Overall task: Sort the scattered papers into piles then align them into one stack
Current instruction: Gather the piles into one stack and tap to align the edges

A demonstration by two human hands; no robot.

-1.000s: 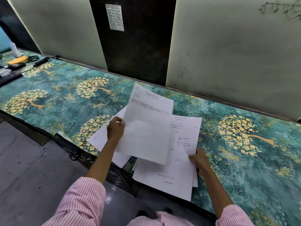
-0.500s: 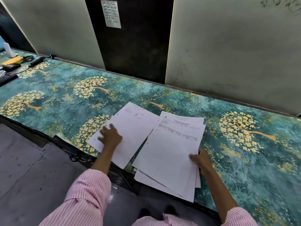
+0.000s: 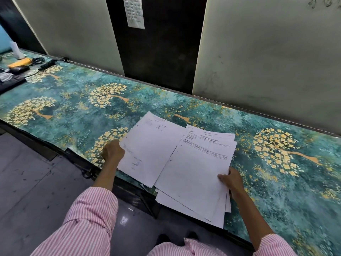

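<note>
While the left hand's fingers [image 3: 116,147] curl around the near-left edge of the left pile [image 3: 149,150], the right thumb [image 3: 222,176] presses on top of the right pile [image 3: 195,174]. The other right fingers are hidden under or behind the sheets, so I cannot tell how they lie. The left hand [image 3: 112,152] is therefore gripping paper rather than lying flat on it, as it did half a second ago. The right hand [image 3: 232,180] pinches its sheets at their right edge, where it has stayed throughout.

A second ago a single sheet was in the air in the left hand. That sheet now lies on the right pile, whose printed top page faces up. The left pile has since slid rightward, and the gap that showed between the two piles near the table's front is closed. The right pile's left edge now overlaps it.

Both piles rest on the green, gold-tree-patterned table [image 3: 73,115], and the right one hangs well over the front edge, its sheets fanned and unaligned. I judge that sorting is finished and merging has begun. What remains is bringing the left pile together with the right and squaring the edges. The overhanging sheets could slip off if the right thumb lets go.
</note>
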